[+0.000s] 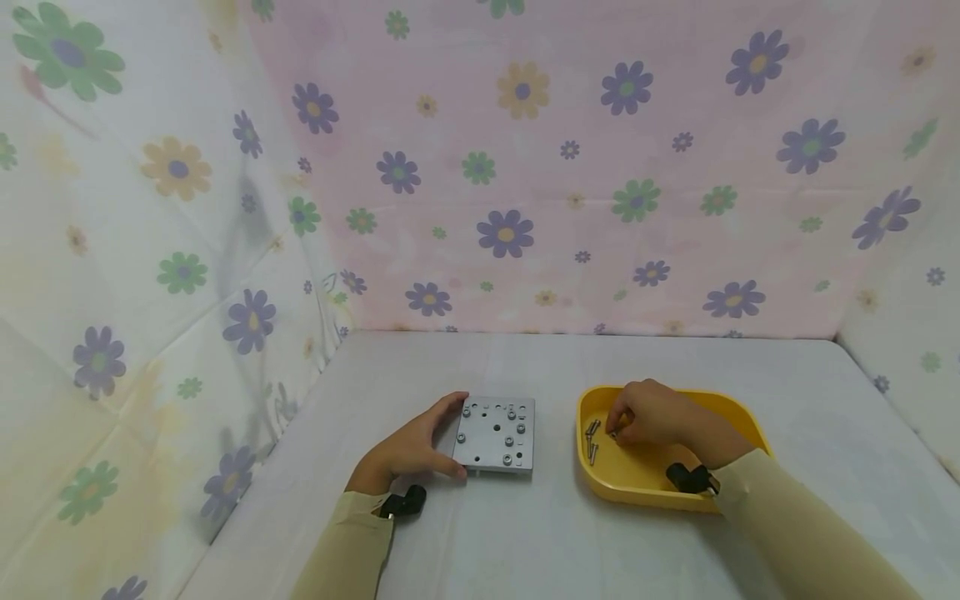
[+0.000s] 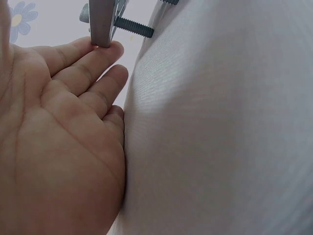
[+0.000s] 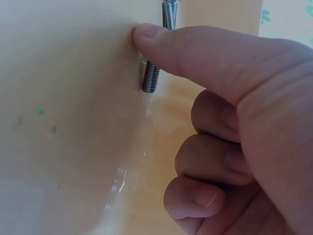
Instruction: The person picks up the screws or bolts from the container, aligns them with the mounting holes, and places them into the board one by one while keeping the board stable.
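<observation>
Holding: with my left hand (image 1: 411,446) I grip the plate (image 1: 491,443) by its left side, thumb at the near corner, a fingertip at the far one, the space between them spread wide.
Underside of that grip: seen from the left wrist, fingertips meet the plate's edge, and the fingers lie nearly straight, side by side.
Pinching: with my right hand (image 1: 656,414), to the right of the plate, I have thumb and index finger together on a screw (image 3: 150,81); the other fingers curl toward my palm. From the right wrist my thumb covers part of the screw and hides the index finger.
Plate: silver, lying flat before me, with round holes and several screw heads (image 1: 521,428) standing on its top.
Shank: a dark threaded shank (image 2: 134,28) juts below the plate; whether it touches the worktop (image 1: 540,542) I cannot tell.
Tray: yellow, rounded at the corners, right of the plate and apart from it; my right hand reaches inside the tray (image 1: 637,493).
Loose screws: a small group of loose screws (image 1: 594,454) lies in the tray's side nearest the plate, just left of my fingertips.
Cloth: pink, flowered cloth (image 1: 540,287) hangs beyond the plate.
Sleeves: beige sleeves (image 1: 810,517) cover my forearms.
</observation>
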Action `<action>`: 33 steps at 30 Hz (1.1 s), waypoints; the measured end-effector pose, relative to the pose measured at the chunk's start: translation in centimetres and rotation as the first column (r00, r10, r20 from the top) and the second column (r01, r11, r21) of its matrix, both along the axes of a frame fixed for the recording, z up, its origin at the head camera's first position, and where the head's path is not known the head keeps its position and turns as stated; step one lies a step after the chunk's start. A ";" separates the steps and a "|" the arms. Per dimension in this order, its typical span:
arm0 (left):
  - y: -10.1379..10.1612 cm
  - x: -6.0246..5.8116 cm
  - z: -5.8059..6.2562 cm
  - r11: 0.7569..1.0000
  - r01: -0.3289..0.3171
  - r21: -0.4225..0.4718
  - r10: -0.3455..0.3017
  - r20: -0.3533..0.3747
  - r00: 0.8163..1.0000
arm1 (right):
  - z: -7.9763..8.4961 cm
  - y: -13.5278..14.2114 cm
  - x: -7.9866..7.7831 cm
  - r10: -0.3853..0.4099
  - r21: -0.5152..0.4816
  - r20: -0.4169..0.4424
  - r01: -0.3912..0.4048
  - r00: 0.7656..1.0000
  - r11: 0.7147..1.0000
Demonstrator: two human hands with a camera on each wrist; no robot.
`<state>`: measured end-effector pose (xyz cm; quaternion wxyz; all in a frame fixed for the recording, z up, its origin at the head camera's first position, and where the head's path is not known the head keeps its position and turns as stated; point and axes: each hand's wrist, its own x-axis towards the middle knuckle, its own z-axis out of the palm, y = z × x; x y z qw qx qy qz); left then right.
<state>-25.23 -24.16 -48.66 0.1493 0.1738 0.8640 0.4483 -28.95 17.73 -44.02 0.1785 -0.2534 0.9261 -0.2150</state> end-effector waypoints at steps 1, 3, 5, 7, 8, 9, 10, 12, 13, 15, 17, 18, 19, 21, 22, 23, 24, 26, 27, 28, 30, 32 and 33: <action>0.0 0.0 0.0 1.000 0.000 -0.001 0.000 -0.001 1.000 | 0.1 0.0 0.1 0.000 -0.002 0.001 0.000 1.000 1.000; 0.0 0.0 0.0 1.000 0.002 0.000 -0.002 -0.001 1.000 | 0.4 0.0 0.3 -0.017 -0.004 0.012 0.017 1.000 1.000; 0.0 0.0 0.0 1.000 0.002 -0.002 -0.002 -0.003 1.000 | 0.7 0.0 0.4 -0.023 -0.009 0.016 0.023 1.000 1.000; 0.0 0.0 0.0 1.000 0.002 -0.002 -0.002 -0.005 1.000 | 0.9 0.0 0.5 -0.025 -0.010 0.011 0.025 1.000 1.000; 0.0 -0.1 -0.1 1.000 0.003 -0.002 -0.003 -0.005 1.000 | 0.9 0.0 0.5 -0.028 -0.012 0.010 0.028 1.000 1.000; 0.0 0.0 -0.1 1.000 0.003 -0.004 -0.003 -0.007 1.000 | 1.0 0.1 0.5 -0.032 -0.013 0.008 0.032 0.999 0.999; 0.0 0.0 -0.1 1.000 0.004 -0.006 -0.004 -0.006 1.000 | 1.0 0.1 0.5 -0.028 -0.019 0.006 0.029 1.000 0.999; 0.1 0.0 0.0 1.000 0.006 -0.006 -0.006 -0.005 1.000 | 1.0 0.2 0.4 -0.031 -0.029 0.010 0.032 0.999 0.999; 0.1 0.0 0.0 1.000 0.006 -0.007 -0.006 -0.006 1.000 | 1.1 0.3 0.4 -0.036 -0.033 0.012 0.037 0.999 0.999; 0.2 0.1 0.0 1.000 0.005 -0.010 -0.005 -0.005 1.000 | 1.1 0.4 0.4 -0.049 -0.042 0.019 0.049 0.999 0.998; 0.2 0.1 0.0 1.000 0.001 -0.005 -0.001 -0.002 1.000 | 1.0 0.5 0.2 -0.055 -0.052 0.019 0.056 0.998 0.997; 0.1 0.1 -0.1 1.000 0.000 -0.005 0.000 -0.002 1.000 | 1.0 0.6 0.2 -0.064 -0.058 0.021 0.065 0.998 0.996; 0.1 0.1 -0.1 1.000 -0.003 -0.006 0.003 -0.001 1.000 | 1.0 0.6 0.2 -0.066 -0.068 0.019 0.067 0.998 0.995; 0.0 0.0 -0.2 1.000 -0.005 -0.004 0.005 0.000 1.000 | 1.1 0.7 0.2 -0.074 -0.090 0.017 0.075 0.997 0.993; 0.0 0.0 -0.3 1.000 -0.005 -0.004 0.005 0.000 1.000 | 1.1 0.8 0.2 -0.073 -0.106 0.014 0.075 0.997 0.992; 0.0 0.0 -0.4 1.000 -0.004 -0.003 0.004 -0.002 1.000 | 1.2 0.8 0.2 -0.073 -0.121 0.008 0.074 0.997 0.990; -0.1 -0.1 -0.4 1.000 -0.001 -0.001 0.001 -0.004 1.000 | 1.3 0.8 0.3 -0.079 -0.133 0.006 0.079 0.997 0.988; -0.2 -0.1 -0.4 1.000 0.001 0.007 -0.001 -0.006 1.000 | 1.5 0.9 0.3 -0.078 -0.155 -0.003 0.077 0.997 0.985; -0.2 -0.1 -0.4 1.000 0.002 0.007 -0.001 -0.006 1.000 | 1.5 0.9 0.4 -0.077 -0.163 -0.008 0.074 0.997 0.984; -0.2 -0.2 -0.4 1.000 0.003 0.009 -0.003 -0.007 1.000 | 1.6 0.9 0.4 -0.082 -0.170 -0.007 0.080 0.997 0.982; -0.2 -0.1 -0.3 1.000 0.005 0.011 -0.005 -0.005 1.000 | 1.7 1.0 0.5 -0.084 -0.184 -0.006 0.082 0.996 0.980; -0.1 -0.1 -0.2 1.000 0.005 0.010 -0.005 -0.002 1.000 | 1.9 1.0 0.5 -0.090 -0.197 0.001 0.088 0.996 0.976; -0.1 -0.1 -0.2 1.000 0.006 0.009 -0.006 0.000 1.000 | 2.0 1.1 0.6 -0.089 -0.205 0.002 0.087 0.996 0.975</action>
